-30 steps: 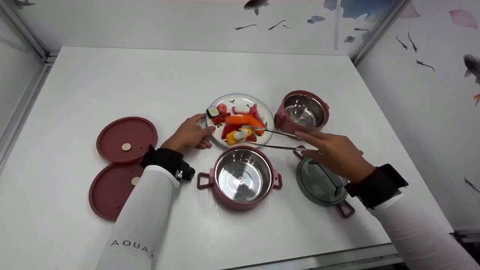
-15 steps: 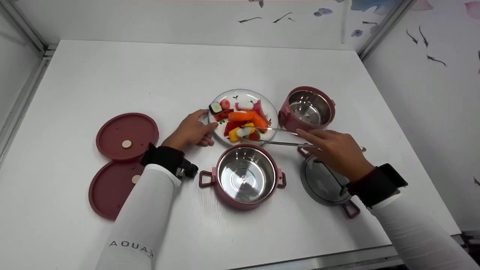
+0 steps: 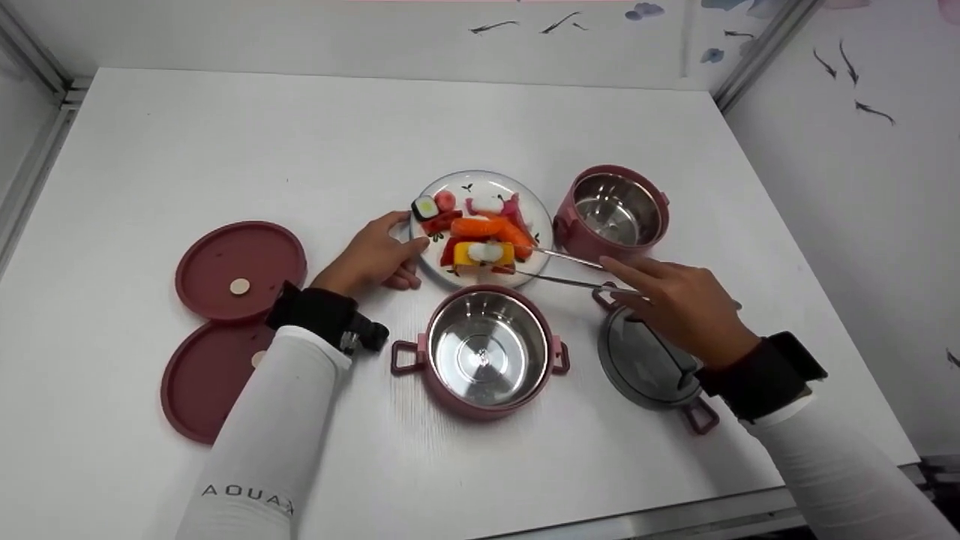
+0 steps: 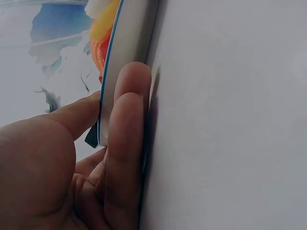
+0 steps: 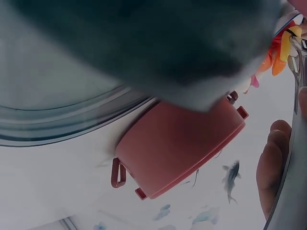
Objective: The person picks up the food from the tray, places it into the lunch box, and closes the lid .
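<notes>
In the head view my left hand [image 3: 373,255] grips the left rim of a white plate [image 3: 487,182], thumb over the edge; the left wrist view shows fingers [image 4: 125,129] under it. Toy sushi and other food pieces lie on the plate. With my right hand [image 3: 679,304] I hold metal tongs [image 3: 562,257]. Their tips lie on either side of a yellow sushi piece [image 3: 463,255] with a white part, at the plate's front; whether they press on it I cannot tell. The right wrist view shows the tongs [image 5: 291,167] along the fingers.
A red pot [image 3: 442,390] with a steel inside stands just in front of the plate. Another red pot [image 3: 581,236] stands to its right. A grey lid [image 3: 630,352] with handles lies under my right wrist. Two dark red discs [image 3: 240,255] lie at left.
The yellow piece has turned from slanted to lying level, its white part on top, between the tong tips. My left hand keeps its grip on the plate. The head view has shifted slightly.
</notes>
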`<state>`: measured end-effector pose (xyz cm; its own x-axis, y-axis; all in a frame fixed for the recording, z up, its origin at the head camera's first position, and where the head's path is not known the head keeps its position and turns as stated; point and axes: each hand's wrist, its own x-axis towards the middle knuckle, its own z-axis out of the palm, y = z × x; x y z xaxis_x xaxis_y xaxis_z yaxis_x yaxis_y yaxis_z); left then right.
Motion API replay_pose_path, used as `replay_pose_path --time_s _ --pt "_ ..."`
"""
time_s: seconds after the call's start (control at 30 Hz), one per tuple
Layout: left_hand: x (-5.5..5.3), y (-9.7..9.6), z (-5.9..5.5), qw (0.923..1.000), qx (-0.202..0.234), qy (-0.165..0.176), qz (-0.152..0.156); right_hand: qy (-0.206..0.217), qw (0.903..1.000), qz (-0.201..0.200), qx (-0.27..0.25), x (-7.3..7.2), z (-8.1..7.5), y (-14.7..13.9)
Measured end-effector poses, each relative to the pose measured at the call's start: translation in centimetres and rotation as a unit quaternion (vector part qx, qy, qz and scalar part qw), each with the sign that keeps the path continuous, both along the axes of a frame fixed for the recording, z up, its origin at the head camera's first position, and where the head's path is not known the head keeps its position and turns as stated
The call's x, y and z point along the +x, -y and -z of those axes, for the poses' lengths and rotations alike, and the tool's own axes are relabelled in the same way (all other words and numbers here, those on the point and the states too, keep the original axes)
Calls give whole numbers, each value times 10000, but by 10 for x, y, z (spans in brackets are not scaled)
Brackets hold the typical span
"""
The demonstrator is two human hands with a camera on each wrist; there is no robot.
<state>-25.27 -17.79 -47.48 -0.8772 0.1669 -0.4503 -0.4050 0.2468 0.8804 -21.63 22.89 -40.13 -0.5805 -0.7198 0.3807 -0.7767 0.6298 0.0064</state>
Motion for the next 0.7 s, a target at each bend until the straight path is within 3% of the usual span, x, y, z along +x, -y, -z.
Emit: replay_pose_path --time_s 0.17,0.3,0.53,0.7 --pt "1 4 0 10000 85 32 7 -173 9998 -111 -88 9 -9 1" --pt "4 3 -7 10000 91 30 20 -164 9991 -206 -325 22 -18 -1" --pt "3 2 0 9999 123 -81 16 261 9976 -403 -505 61 -22 -12" --pt "2 3 1 9997 159 -151 75 435 9978 -377 -318 72 -18 -17"
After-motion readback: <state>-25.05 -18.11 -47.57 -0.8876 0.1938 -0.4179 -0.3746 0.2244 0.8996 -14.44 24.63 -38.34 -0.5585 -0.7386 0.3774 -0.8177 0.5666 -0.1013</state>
